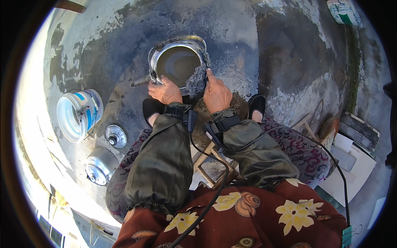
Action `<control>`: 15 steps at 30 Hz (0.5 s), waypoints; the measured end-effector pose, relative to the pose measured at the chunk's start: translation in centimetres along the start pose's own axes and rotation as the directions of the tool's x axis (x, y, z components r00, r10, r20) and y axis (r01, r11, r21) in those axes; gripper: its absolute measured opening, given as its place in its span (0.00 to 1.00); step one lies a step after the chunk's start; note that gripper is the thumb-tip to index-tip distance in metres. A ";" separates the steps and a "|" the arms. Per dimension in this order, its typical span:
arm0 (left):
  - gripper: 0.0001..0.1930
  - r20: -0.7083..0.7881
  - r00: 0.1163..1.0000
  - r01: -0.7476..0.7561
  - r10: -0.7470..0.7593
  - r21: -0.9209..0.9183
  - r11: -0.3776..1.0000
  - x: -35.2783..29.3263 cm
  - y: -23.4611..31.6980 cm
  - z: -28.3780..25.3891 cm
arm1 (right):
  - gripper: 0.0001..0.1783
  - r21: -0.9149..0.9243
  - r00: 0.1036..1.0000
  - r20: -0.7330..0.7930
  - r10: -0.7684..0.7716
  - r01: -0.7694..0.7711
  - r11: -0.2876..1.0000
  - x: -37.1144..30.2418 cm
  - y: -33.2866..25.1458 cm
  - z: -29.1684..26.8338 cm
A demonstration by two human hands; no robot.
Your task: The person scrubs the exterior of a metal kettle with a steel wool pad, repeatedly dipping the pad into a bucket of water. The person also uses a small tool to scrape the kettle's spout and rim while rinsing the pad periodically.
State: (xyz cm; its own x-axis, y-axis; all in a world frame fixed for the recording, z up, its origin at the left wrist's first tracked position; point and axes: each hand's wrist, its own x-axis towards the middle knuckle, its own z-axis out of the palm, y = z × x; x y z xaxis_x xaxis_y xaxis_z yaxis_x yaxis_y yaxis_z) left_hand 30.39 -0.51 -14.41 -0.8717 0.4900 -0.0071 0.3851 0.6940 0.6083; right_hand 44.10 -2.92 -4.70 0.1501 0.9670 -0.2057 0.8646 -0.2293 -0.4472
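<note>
A metal kettle (152, 69) stands on the wet floor in front of me, lidless, with murky brown-grey liquid inside. Its spout (139, 82) points left, and its bail handle (197, 38) leans to the far side. My left hand (166, 91) grips the near left rim, thumb at the inner edge. In my right hand (217, 93) is a dark grey scouring pad (196, 82), pressed against the kettle's right rim. The pad covers part of the opening. Fingertips under the pad are hidden.
Left of me stand a white and blue bucket (66, 113), a round metal lid (116, 136) and a second metal kettle (102, 162). A wooden stool frame (206, 165) shows between my legs. Boards (351, 161) lie at the right. A black cable (331, 155) runs from my wrists.
</note>
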 end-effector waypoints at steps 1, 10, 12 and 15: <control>0.27 0.004 1.000 0.005 -0.005 -0.006 1.000 0.0 0.0 0.0 | 0.25 -0.017 0.998 -0.051 -0.048 0.047 0.999 0.2 0.0 0.2; 0.28 0.023 1.000 0.004 -0.004 0.000 1.000 0.1 0.1 0.0 | 0.27 -0.137 0.984 -0.068 -0.164 0.154 0.979 1.2 0.8 0.4; 0.28 0.017 1.000 -0.006 0.006 0.011 1.000 0.1 0.0 0.0 | 0.27 -0.098 0.966 -0.146 -0.212 0.200 0.975 0.8 0.7 0.4; 0.28 0.021 1.000 0.004 -0.004 0.012 1.000 0.1 -0.1 0.1 | 0.27 -0.087 0.995 -0.011 -0.103 0.102 0.991 -1.3 1.2 -0.1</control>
State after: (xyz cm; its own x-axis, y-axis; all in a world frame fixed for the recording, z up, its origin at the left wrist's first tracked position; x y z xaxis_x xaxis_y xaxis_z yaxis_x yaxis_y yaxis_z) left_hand 30.28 -0.51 -14.54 -0.8668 0.4981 -0.0259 0.3856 0.7021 0.5987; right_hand 45.04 -4.46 -4.85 0.0657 0.9867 -0.1489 0.9136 -0.1195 -0.3888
